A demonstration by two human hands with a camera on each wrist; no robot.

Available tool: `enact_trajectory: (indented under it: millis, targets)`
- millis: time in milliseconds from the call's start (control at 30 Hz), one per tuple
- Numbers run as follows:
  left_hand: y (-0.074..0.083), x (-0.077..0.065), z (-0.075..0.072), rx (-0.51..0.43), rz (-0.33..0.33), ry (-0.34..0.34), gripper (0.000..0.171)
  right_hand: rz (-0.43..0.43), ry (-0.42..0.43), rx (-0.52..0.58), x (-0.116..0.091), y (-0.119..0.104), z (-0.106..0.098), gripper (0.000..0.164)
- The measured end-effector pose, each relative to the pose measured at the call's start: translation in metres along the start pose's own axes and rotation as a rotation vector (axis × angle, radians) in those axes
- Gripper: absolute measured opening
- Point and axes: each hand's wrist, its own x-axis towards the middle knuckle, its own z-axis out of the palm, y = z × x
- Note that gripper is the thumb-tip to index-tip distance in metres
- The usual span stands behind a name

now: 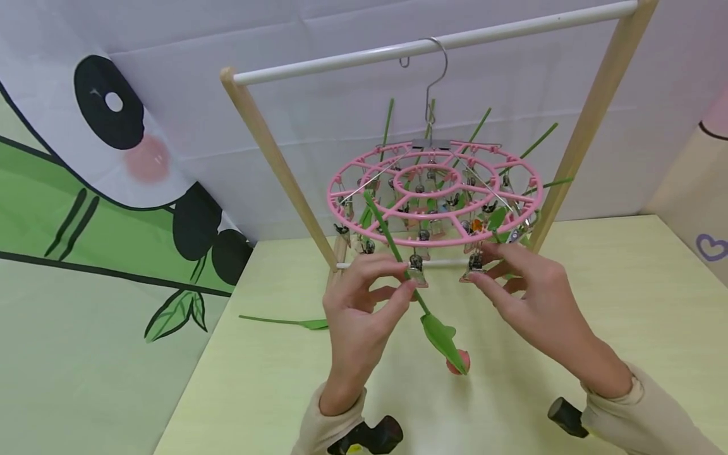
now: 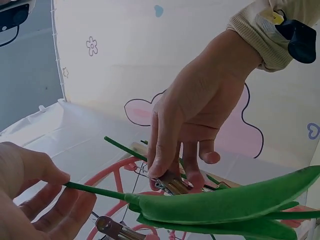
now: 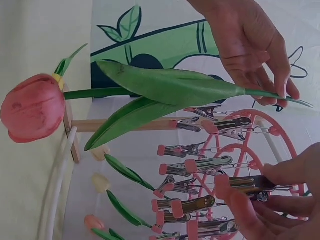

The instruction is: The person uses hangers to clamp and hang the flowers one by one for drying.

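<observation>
My left hand (image 1: 364,309) pinches the green stem of an artificial tulip (image 3: 32,107). The tulip hangs head down in the head view, its pink-red bloom below two long leaves (image 2: 225,202). Beside the left fingertips, a metal clip (image 1: 417,272) dangles from a round pink clip hanger (image 1: 435,241). My right hand (image 1: 531,303) grips another clip (image 3: 240,185) with pink tips at the hanger's front rim, thumb and fingers on its two sides. The held stem is apart from that clip. The left hand hides part of a second tulip (image 1: 279,320) lying on the table.
A wooden stand with a white top bar (image 1: 352,60) carries the hanger by its metal hook (image 1: 438,63). Several tulips (image 3: 102,182) hang from clips at the hanger's far side, their stems poking up through it. The pale table (image 1: 273,392) lies below.
</observation>
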Motion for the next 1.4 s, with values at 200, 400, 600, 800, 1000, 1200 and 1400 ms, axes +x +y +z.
enact_trajectory:
  millis: [200,400,600,800,1000,1200,1400]
  targets:
    - [-0.002,0.002,0.0,0.016,0.018,-0.013,0.019,0.167,-0.062,0.203,0.002,-0.001,-0.005,0.026]
    - [-0.001,0.004,0.0,0.036,0.009,-0.02,0.019,0.288,-0.12,0.298,0.002,-0.002,-0.013,0.023]
    - [0.001,0.006,0.0,0.042,0.009,-0.022,0.019,0.25,-0.054,0.465,0.003,0.002,-0.015,0.021]
    - [0.001,0.008,-0.001,0.087,0.01,-0.016,0.02,0.15,0.031,0.632,0.001,0.009,-0.014,0.018]
    - [0.003,0.01,-0.002,0.12,0.022,-0.009,0.021,0.097,0.037,0.706,-0.001,0.013,-0.015,0.014]
    - [0.004,0.012,-0.002,0.123,0.029,-0.006,0.021,0.09,0.045,0.728,-0.001,0.013,-0.016,0.014]
    - [0.003,0.013,0.001,0.112,0.049,0.001,0.021,0.078,0.042,0.766,-0.001,0.013,-0.015,0.016]
